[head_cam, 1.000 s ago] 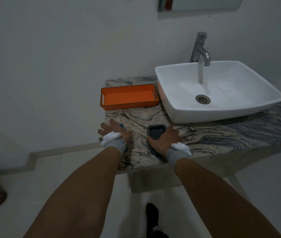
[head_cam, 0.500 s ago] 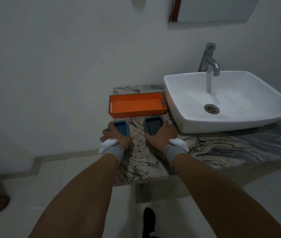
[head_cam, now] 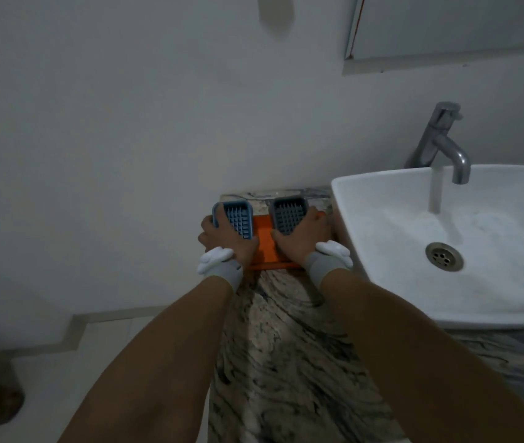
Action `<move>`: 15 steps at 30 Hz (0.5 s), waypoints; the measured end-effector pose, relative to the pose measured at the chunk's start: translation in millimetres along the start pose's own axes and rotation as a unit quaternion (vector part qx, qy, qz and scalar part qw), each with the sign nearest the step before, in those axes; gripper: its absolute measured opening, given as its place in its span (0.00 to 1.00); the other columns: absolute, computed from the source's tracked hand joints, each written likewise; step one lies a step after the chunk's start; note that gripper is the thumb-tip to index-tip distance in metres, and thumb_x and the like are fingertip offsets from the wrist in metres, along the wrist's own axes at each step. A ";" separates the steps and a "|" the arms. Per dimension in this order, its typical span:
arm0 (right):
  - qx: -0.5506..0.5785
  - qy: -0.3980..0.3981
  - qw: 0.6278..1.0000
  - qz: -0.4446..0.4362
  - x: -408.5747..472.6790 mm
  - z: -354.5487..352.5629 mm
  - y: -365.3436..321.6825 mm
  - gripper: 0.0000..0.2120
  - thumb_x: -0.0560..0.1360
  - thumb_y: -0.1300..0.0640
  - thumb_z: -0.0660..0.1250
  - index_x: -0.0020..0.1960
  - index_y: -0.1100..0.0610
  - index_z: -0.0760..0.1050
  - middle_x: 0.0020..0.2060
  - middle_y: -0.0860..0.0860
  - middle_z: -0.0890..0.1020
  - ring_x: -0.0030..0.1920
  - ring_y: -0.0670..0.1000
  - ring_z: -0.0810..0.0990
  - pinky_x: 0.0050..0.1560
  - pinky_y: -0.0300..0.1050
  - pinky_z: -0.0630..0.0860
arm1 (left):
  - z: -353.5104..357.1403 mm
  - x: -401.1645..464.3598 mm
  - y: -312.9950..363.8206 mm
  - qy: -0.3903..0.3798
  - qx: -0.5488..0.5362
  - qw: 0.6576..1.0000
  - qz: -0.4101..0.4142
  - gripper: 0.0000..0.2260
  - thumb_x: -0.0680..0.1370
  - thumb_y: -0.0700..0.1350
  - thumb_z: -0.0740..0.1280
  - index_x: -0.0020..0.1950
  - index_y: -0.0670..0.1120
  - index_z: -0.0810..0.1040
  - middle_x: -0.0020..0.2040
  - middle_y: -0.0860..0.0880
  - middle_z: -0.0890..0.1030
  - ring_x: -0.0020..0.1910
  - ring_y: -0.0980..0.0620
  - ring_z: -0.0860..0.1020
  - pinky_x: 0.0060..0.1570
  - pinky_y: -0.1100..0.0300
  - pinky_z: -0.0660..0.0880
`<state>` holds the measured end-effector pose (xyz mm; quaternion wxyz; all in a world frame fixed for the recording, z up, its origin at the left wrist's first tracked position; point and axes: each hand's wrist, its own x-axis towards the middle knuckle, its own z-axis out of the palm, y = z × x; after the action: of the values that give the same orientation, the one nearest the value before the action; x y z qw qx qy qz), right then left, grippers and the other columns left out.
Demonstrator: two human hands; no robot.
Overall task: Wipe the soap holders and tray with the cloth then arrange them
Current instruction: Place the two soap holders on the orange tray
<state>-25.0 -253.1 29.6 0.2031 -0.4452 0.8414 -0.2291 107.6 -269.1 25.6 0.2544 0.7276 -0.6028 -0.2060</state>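
Note:
My left hand (head_cam: 227, 243) grips a light blue gridded soap holder (head_cam: 234, 218) and holds it over the left end of the orange tray (head_cam: 264, 247). In my right hand (head_cam: 300, 239) is a dark grey gridded soap holder (head_cam: 287, 215), held over the tray's right end. The tray lies on the marbled counter (head_cam: 289, 362) by the wall, mostly hidden under my hands. Whether the holders touch the tray I cannot tell. No cloth is in view.
A white basin (head_cam: 446, 302) stands right of the tray, close to my right wrist. Water runs from the steel tap (head_cam: 439, 145) into it. The wall is just behind the tray. A mirror cabinet (head_cam: 446, 24) hangs above. The floor lies to the left.
Both hands have lifted the soap holders off the counter and carried them forward over the orange tray. My head has moved closer and looks more steeply down.

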 end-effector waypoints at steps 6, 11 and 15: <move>-0.009 -0.024 0.998 0.054 21.3 31.7 14.8 0.49 0.64 0.38 0.72 0.75 0.55 0.51 0.70 0.62 0.63 0.69 0.66 0.65 0.68 0.60 0.68 | 32.7 20.2 -2.3 -0.064 0.079 0.993 -0.055 0.41 0.68 0.55 0.72 0.77 0.51 0.55 0.74 0.42 0.60 0.70 0.37 0.64 0.68 0.44 0.66; -0.018 -0.027 0.997 0.068 25.6 36.9 23.2 0.49 0.63 0.39 0.72 0.75 0.55 0.51 0.72 0.61 0.59 0.71 0.65 0.61 0.69 0.60 0.66 | 41.4 25.6 4.7 -0.083 0.129 0.980 -0.124 0.35 0.75 0.52 0.70 0.77 0.51 0.56 0.75 0.42 0.59 0.72 0.39 0.62 0.72 0.46 0.62; -0.028 -0.043 0.996 0.076 26.6 35.7 20.4 0.50 0.65 0.39 0.72 0.76 0.55 0.50 0.73 0.61 0.57 0.72 0.65 0.59 0.70 0.60 0.65 | 41.1 30.5 6.0 -0.109 0.157 0.976 -0.102 0.37 0.70 0.53 0.73 0.75 0.49 0.60 0.73 0.41 0.61 0.69 0.38 0.66 0.68 0.45 0.66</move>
<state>-32.7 -272.6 -14.6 0.2430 -0.3945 0.8697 -0.1699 83.8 -304.9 -2.8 0.0470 0.7896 -0.5740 -0.2118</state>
